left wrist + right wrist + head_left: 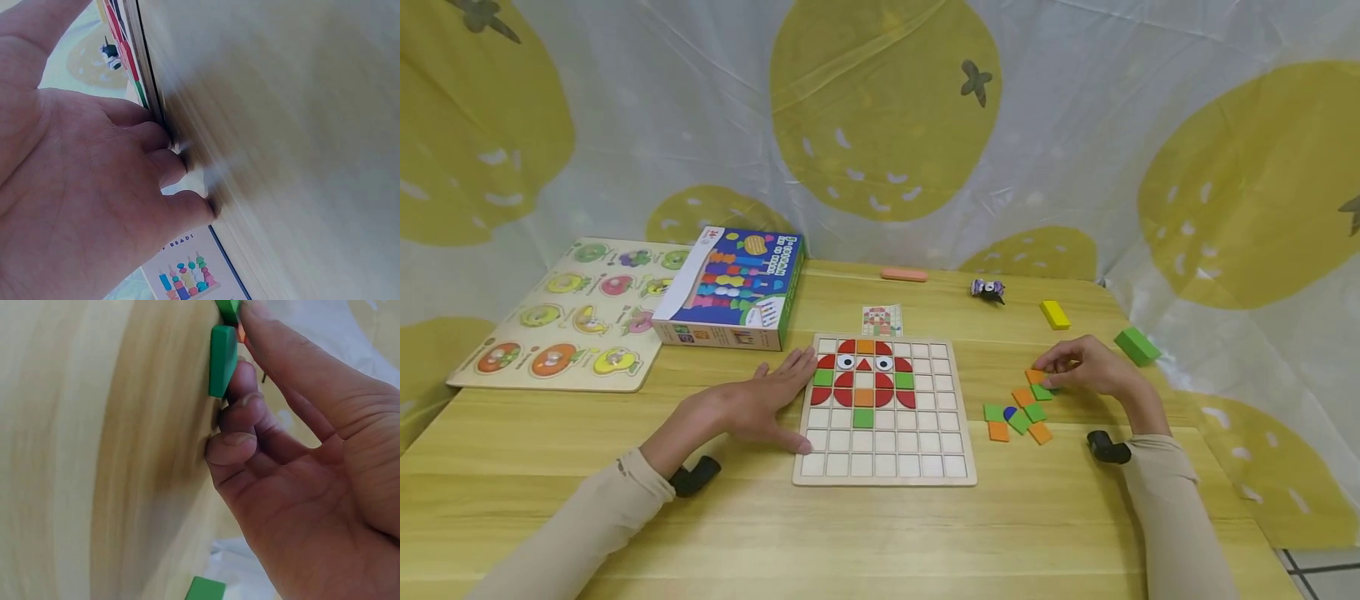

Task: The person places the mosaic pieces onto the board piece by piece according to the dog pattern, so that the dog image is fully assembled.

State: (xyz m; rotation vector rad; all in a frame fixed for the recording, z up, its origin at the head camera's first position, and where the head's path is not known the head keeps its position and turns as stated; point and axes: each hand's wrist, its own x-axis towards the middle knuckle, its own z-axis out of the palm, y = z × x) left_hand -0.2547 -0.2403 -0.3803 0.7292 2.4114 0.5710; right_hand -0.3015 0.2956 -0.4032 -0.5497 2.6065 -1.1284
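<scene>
"Wrinkled fruit-print cloth (1060,125) hangs behind the wood-grained table (880,542). How are the hands?"

"Left hand (760,406) is spread wide, thumb and fingertips touching the left edge of the gridded board (887,481). Right hand (1090,367) bends its fingers narrowly down at the loose tiles (1018,422) beyond the right edge; whether it pinches one, I can't tell."

"The board?"

"Mid-table, nearly square, sides running toward the table's far edge, eye pieces (884,363) set toward that end. Pale wood, with flat red curves (844,398)."
</scene>
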